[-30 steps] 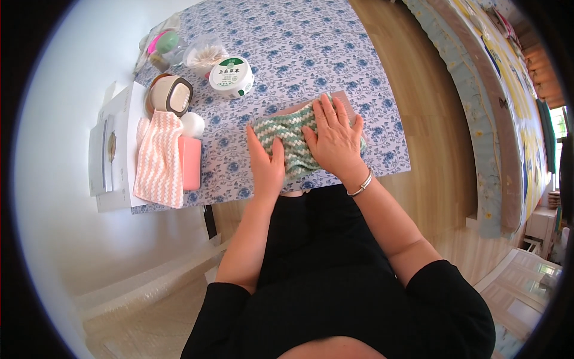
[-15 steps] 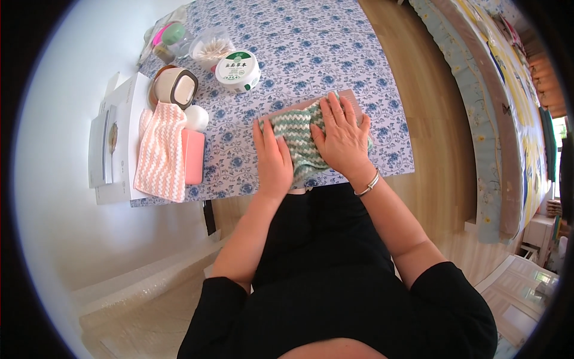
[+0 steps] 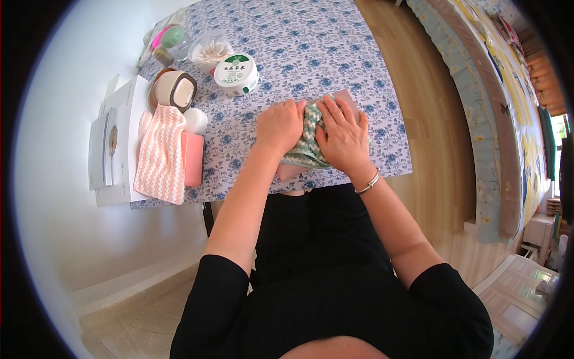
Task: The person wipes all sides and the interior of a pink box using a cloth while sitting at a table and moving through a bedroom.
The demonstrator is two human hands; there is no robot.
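Note:
A green and white wavy-striped cloth (image 3: 306, 154) lies bunched over a flat, dull-pink rectangular object (image 3: 291, 171), whose corners stick out at the near left and far right. I cannot make out what kind of thing that is. My left hand (image 3: 280, 127) is curled at the cloth's left side, its fingers closed around a gathered edge. Flat on the cloth's right part rests my right hand (image 3: 344, 136), fingers stretched out, with a metal bangle on the wrist. The cloth is puckered into a ridge between both hands.
On the left of the flower-patterned tablecloth (image 3: 299, 54) stand a pink-striped cloth (image 3: 160, 155), a pink box (image 3: 192, 158), a white box (image 3: 122, 149) and a beige rounded container (image 3: 173, 88). Farther back are a white tub (image 3: 236, 73) and a cup of cotton swabs (image 3: 210, 51).
My left hand has gone from lying flat to closed on the cloth's left edge, bunching it to the right. More of the pink object shows at the near left. My right hand has barely moved.

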